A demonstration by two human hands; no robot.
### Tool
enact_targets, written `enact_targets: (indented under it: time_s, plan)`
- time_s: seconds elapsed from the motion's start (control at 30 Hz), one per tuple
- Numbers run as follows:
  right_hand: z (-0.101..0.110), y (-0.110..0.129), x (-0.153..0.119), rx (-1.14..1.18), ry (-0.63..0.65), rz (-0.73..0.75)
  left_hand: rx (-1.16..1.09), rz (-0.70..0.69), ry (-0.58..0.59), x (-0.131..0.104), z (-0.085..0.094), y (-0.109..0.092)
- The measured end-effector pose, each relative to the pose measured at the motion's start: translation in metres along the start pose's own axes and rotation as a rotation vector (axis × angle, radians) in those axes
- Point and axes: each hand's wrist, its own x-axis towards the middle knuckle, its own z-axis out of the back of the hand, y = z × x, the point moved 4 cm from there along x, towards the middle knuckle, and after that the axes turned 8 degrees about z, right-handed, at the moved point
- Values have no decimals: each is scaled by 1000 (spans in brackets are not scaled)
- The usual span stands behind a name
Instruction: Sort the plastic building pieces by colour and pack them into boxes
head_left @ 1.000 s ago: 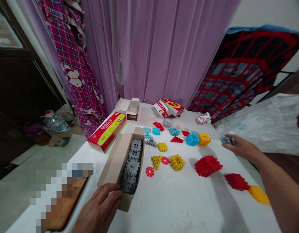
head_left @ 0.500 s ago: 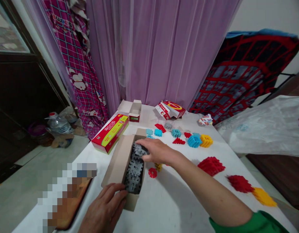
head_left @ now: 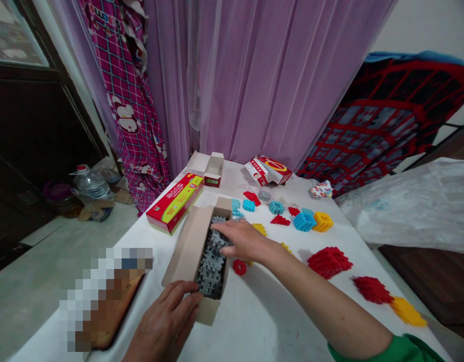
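Note:
An open cardboard box [head_left: 184,251] with its long flap folded out to the left stands on the table. Grey interlocking building blocks [head_left: 211,269] with notched edges fill it. At the near end, my left hand [head_left: 164,314] grips the box's rim by the left corner. My right hand [head_left: 243,239] reaches over the right wall, fingers and thumb bent around grey blocks toward the far end. Its palm hides part of the wall. Just right of the box lie a red round piece [head_left: 239,267] and a yellow piece [head_left: 259,230], partly behind the right hand.
A red and yellow box [head_left: 175,203] and an opened box [head_left: 213,173] stand behind on the left. Another opened red-white box [head_left: 269,171] lies at the back. Blue blocks [head_left: 304,220], red blocks [head_left: 330,261] and yellow blocks [head_left: 408,311] sit at right. A phone-like object [head_left: 120,311] lies front left.
The view has shifted slightly. My right hand has stayed over the box, and more grey blocks show beyond its fingers. My left hand remains at the near corner.

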Motion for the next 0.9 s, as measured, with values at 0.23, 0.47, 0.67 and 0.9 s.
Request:
enact_targets:
  time_s: [0.23,0.47,0.67,0.9]
  plan:
    - [-9,39,-8,-24,83,96,-29,5,4,1,3,-3]
    - [-19,41,-8,24,59,56,-19,27,30,-2,0,0]
    - [1,16,-16,50,-10,-54,-17,27,24,-1,2,-1]
    - [11,-27,-1,-54,-33,-199,-36,25,10,1,4,-3]
